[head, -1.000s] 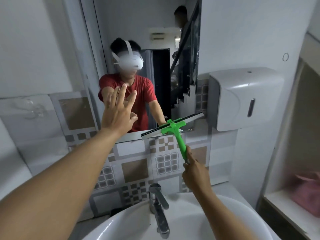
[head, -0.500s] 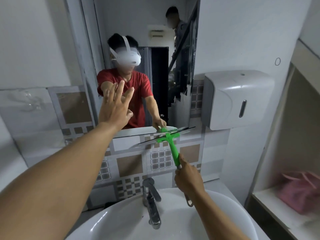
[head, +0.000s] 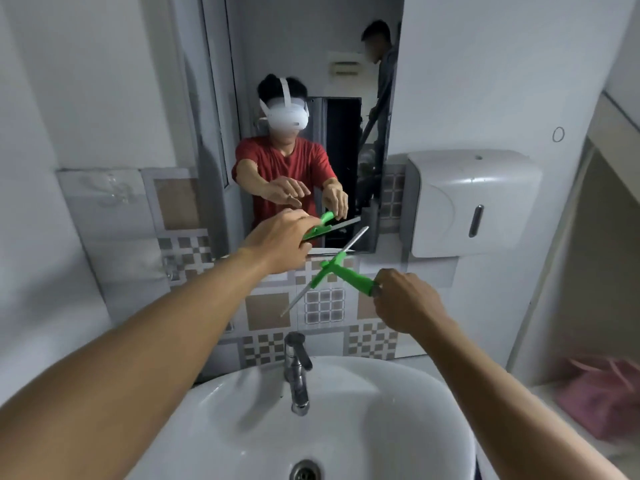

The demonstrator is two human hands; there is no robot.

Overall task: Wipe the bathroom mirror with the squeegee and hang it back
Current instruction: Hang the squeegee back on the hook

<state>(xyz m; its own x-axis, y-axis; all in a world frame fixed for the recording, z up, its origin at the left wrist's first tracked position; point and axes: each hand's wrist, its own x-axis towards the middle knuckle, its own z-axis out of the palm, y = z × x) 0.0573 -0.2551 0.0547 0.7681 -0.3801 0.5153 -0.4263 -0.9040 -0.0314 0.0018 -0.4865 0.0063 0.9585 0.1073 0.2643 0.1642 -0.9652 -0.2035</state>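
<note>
Green plastic marks the squeegee (head: 334, 270), held clear of the mirror (head: 311, 98) just below its lower edge, blade tilted steeply from upper right to lower left. The right hand (head: 407, 301) is closed around the handle's end. The left hand (head: 280, 242) reaches toward the blade's head; whether its fingers touch it I cannot tell. Below sit the faucet (head: 296, 368) and white sink (head: 433, 410).

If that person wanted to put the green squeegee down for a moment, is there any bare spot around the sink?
The white basin is bare on both sides of the tap, down to the drain. The shelf on the right is taken by a pink bag. Above the tap it is crowded: the left hand and the right hand holding the squeegee.
</note>
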